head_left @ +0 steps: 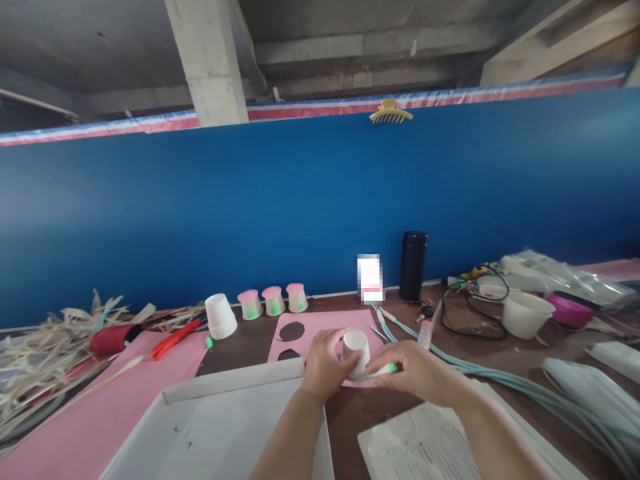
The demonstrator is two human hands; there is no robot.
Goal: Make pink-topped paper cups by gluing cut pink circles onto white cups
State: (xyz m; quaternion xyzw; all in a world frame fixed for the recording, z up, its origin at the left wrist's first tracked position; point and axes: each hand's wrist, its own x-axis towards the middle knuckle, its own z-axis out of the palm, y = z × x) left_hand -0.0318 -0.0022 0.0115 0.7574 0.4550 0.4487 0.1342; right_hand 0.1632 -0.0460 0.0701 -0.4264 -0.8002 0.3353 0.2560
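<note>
My left hand [327,363] is wrapped round a small white paper cup [355,347], which is over a sheet of pink paper [330,323]. Pinched in my right hand [413,369] is a white marker [383,371] with a green end, pointing at the lower side of the cup. Whether its tip touches the cup or the paper is hidden. Round holes are cut in the pink sheet. Scissors [379,333] lie partly beyond my right hand. A small green cap [209,343] rests on the table to the left.
Behind stand an upturned white cup [221,317] and cups with pink tops and green marks [274,301]. A white box lid [235,373] lies in front. Around are a black bottle [413,267], cables [480,371], red pliers [175,339], a white tub [525,315] and scraps [55,353].
</note>
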